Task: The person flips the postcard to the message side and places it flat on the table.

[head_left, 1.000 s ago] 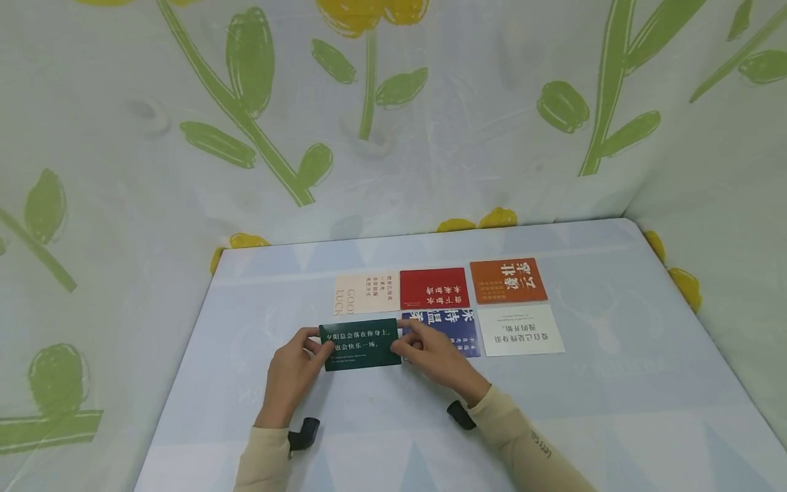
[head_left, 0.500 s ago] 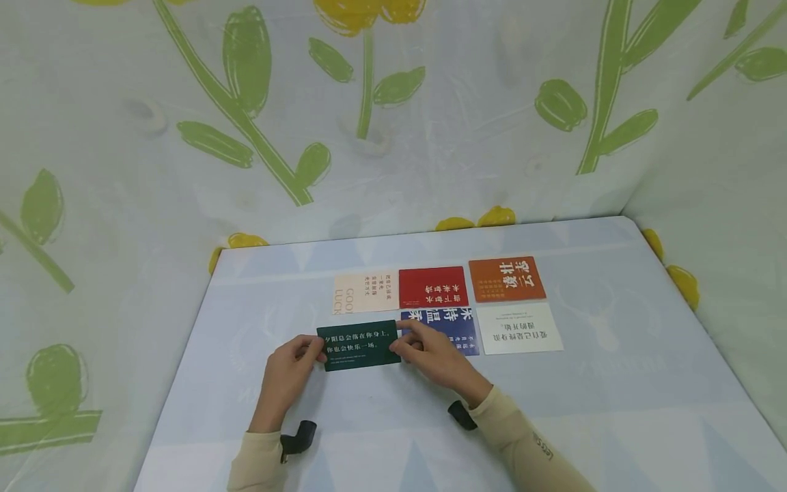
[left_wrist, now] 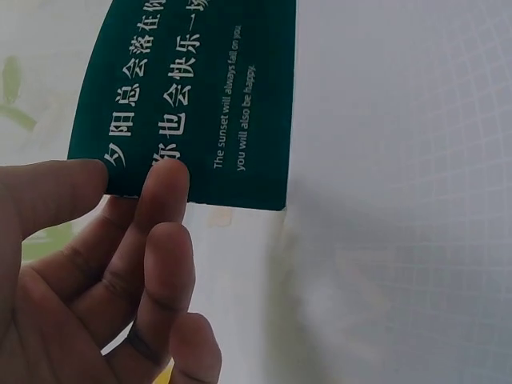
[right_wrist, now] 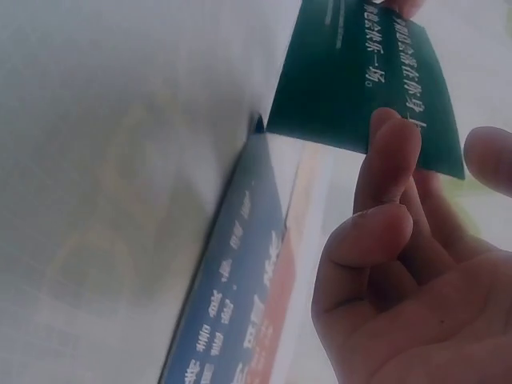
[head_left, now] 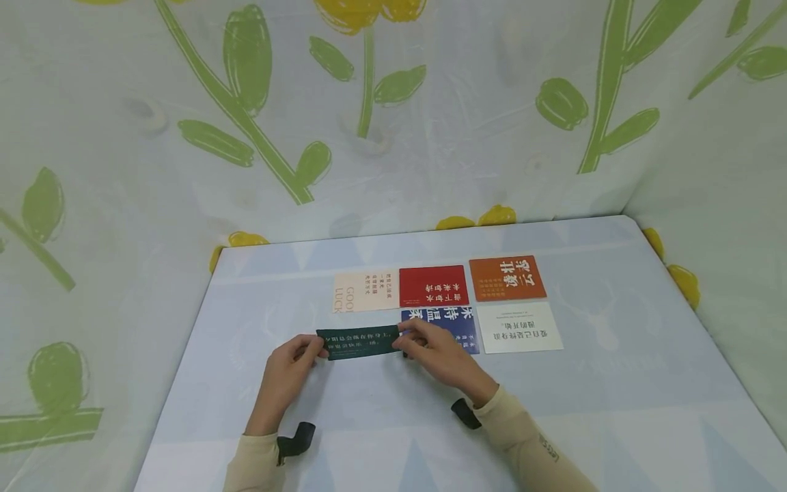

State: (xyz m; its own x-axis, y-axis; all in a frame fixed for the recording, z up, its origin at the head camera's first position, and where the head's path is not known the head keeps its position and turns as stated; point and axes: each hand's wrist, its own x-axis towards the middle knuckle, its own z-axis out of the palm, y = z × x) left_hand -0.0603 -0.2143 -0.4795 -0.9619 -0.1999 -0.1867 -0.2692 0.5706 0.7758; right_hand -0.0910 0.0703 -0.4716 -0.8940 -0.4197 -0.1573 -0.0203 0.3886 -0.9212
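Observation:
A dark green card [head_left: 359, 343] with white lettering is held between both hands, tilted so it looks narrow in the head view. My left hand [head_left: 293, 361] grips its left end; in the left wrist view, a fingertip [left_wrist: 166, 180] lies over the lettered face and the thumb is at the corner. At the other end, my right hand [head_left: 439, 355] holds the card by its short edge, one finger [right_wrist: 392, 148] overlapping the face in the right wrist view. Behind the right hand lies a blue card [head_left: 464, 328], partly hidden by it.
Farther back on the pale table [head_left: 590, 410] lie a cream card [head_left: 363, 294], a red card [head_left: 433, 283] and an orange card [head_left: 507, 280] in a row. A white card [head_left: 519, 328] lies beside the blue one. A flower-print cloth [head_left: 430, 171] hangs behind the table.
The green card has tipped about its long side, from showing its full face to a narrow strip. My left hand has shifted its grip slightly outward along the left end.

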